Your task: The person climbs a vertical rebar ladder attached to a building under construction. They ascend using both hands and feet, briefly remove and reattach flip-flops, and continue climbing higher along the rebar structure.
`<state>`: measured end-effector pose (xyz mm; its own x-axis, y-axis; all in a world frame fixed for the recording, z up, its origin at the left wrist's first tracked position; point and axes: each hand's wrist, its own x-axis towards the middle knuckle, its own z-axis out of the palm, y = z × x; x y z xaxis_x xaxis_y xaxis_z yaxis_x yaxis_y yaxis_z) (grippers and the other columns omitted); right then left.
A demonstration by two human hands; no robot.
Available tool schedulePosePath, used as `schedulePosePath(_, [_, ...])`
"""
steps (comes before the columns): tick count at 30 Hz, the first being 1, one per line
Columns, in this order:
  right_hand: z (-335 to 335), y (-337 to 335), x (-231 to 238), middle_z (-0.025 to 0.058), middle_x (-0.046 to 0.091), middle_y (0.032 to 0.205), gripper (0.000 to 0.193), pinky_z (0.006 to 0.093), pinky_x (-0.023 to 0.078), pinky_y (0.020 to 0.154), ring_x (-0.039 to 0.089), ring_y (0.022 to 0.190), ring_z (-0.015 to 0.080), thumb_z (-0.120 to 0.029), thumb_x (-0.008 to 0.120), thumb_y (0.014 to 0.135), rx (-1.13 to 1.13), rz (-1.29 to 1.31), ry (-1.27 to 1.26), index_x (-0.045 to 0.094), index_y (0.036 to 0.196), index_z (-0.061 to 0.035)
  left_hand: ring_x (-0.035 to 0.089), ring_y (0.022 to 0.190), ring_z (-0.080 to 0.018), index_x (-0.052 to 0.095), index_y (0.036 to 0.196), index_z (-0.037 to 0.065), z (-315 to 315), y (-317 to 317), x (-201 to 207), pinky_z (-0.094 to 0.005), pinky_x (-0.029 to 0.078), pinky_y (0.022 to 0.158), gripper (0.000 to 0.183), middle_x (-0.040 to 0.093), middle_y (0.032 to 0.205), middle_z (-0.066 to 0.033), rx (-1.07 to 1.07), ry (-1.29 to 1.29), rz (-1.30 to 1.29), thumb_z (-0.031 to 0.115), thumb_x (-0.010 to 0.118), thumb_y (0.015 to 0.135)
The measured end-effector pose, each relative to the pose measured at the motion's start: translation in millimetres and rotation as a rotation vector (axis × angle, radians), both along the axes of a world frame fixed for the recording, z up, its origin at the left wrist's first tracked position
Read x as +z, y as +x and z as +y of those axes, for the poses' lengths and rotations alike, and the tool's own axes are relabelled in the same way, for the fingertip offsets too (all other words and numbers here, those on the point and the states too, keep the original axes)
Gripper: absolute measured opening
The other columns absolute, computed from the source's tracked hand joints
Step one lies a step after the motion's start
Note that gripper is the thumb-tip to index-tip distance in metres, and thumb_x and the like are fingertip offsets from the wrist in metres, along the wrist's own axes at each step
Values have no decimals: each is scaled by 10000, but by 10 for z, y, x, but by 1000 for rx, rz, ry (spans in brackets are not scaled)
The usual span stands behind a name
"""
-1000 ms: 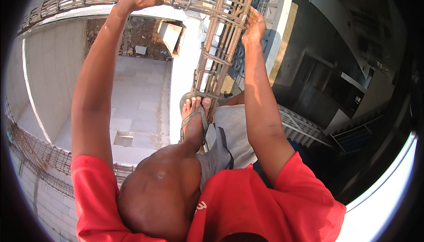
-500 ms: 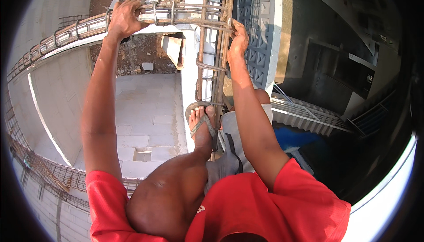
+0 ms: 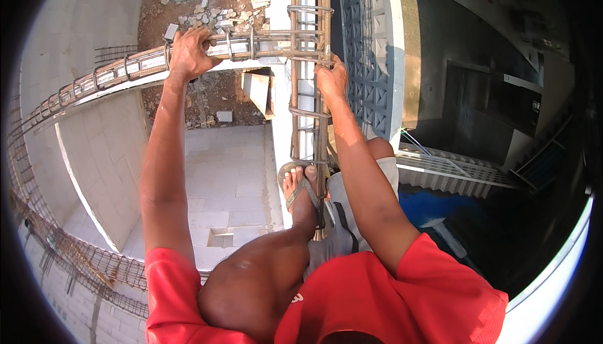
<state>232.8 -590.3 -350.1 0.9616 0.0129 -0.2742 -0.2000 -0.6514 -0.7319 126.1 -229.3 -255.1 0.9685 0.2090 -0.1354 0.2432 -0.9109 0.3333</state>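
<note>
left hand (image 3: 190,54), right hand (image 3: 333,79) clasp brown steel-bar cage (image 3: 295,93) | grey sandal (image 3: 288,169) at white wall's left edge (image 3: 282,137) | white-printed red shirt (image 3: 358,281)

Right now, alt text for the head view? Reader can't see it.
Left hand grips a rebar cage running leftward; right hand touches a second cage where the two meet, above a white wall. A sandaled foot shows below.

Rebar cage (image 3: 323,36): rusty steel, matt, kinda rough all over. Wall blocks (image 3: 107,162): chalky matt, pretty smooth faces. T-shirt (image 3: 377,294): matt cloth, fine-textured. Shorts (image 3: 323,253): dull cloth. Flip-flop (image 3: 295,197): rubbery-looking, no shine. Dirt (image 3: 232,93): rough, crumbly.
</note>
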Motion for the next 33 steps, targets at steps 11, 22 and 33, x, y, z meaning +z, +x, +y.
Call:
schedulePosePath(11, [155, -140, 525, 320, 701, 1318, 672, 511, 502, 1106, 656, 1267, 479, -128, 594, 835, 47, 216, -220, 584, 1498, -17, 651, 1080, -341, 719, 970, 77, 39, -74, 17, -474, 423, 972, 461, 715, 1059, -101, 24, 48, -93, 294, 930, 624])
schedulePosePath(22, [28, -155, 659, 338, 721, 1202, 453, 539, 518, 1078, 681, 1169, 506, -142, 644, 809, 39, 183, -163, 679, 1204, 77, 631, 1211, -345, 758, 1134, 71, -81, 3, -9, -591, 389, 1098, 598, 720, 1168, -111, 69, -24, -17, 352, 943, 640])
schedulePosePath(33, [79, -168, 666, 332, 735, 1181, 598, 561, 529, 1045, 692, 1147, 505, -121, 612, 825, 68, 176, -192, 645, 1412, -10, 614, 1196, -396, 695, 1019, 90, -132, -75, -76, -654, 401, 1069, 509, 690, 1075, -119, 130, 32, -62, 342, 952, 660])
